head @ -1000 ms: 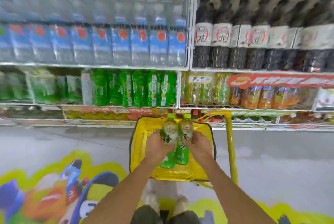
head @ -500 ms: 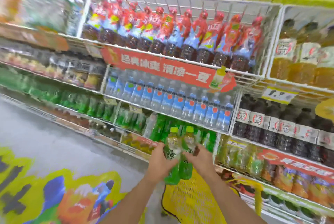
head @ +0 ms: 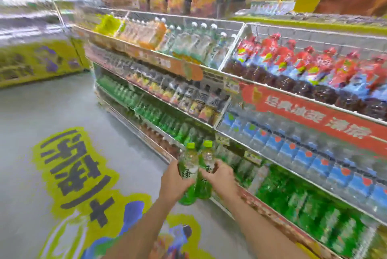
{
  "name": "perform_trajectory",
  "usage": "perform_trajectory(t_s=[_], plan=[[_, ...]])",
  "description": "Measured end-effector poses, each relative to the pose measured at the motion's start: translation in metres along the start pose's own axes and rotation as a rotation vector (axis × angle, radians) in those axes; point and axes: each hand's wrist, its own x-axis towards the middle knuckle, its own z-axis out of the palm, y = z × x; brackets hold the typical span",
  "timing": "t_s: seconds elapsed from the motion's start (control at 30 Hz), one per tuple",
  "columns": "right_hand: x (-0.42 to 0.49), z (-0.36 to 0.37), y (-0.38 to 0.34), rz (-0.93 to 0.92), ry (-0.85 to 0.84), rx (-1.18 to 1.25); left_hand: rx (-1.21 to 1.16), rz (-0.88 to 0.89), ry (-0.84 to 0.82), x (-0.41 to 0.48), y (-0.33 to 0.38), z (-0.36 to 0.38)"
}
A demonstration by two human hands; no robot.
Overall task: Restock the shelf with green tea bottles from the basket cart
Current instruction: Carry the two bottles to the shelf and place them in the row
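Observation:
I hold two green tea bottles upright and side by side in front of me, both with lime-green caps. My left hand (head: 174,179) grips the left green tea bottle (head: 188,160). My right hand (head: 219,177) grips the right green tea bottle (head: 207,157). The bottles touch each other. They hover just off the front edge of the low shelf row of green bottles (head: 293,196). The basket cart is out of view.
A long shelf unit (head: 209,127) runs along the right, with blue-labelled water, dark and red-capped drinks above the green rows. Grey floor with a yellow floor sticker (head: 69,164) lies to the left. A yellow display stack (head: 35,62) stands at the far left.
My view has swung left along the aisle and the yellow basket has dropped out of sight. Both hands still hold the two bottles, now raised beside the low green-bottle shelf.

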Motion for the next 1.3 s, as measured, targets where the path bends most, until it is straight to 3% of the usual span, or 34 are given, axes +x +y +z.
perform_trajectory(t_s=[0.2,0.37,0.57,0.77,1.3], plan=[[0.027,0.096,-0.073,-0.099,-0.017,0.018,0.010,-0.009,0.096,0.059,-0.059,-0.084],[0.076,0.146,-0.084,-0.065,-0.031,0.021,-0.030,-0.040,0.090,0.120,-0.093,-0.100],[0.147,0.176,-0.059,0.005,0.051,0.032,-0.051,0.004,-0.015,0.211,-0.100,-0.065],[0.201,0.187,-0.018,0.226,0.135,0.054,0.029,0.011,-0.224,0.296,-0.102,-0.010],[0.274,0.253,0.022,0.558,0.318,-0.062,0.184,0.055,-0.565,0.434,-0.167,0.086]])
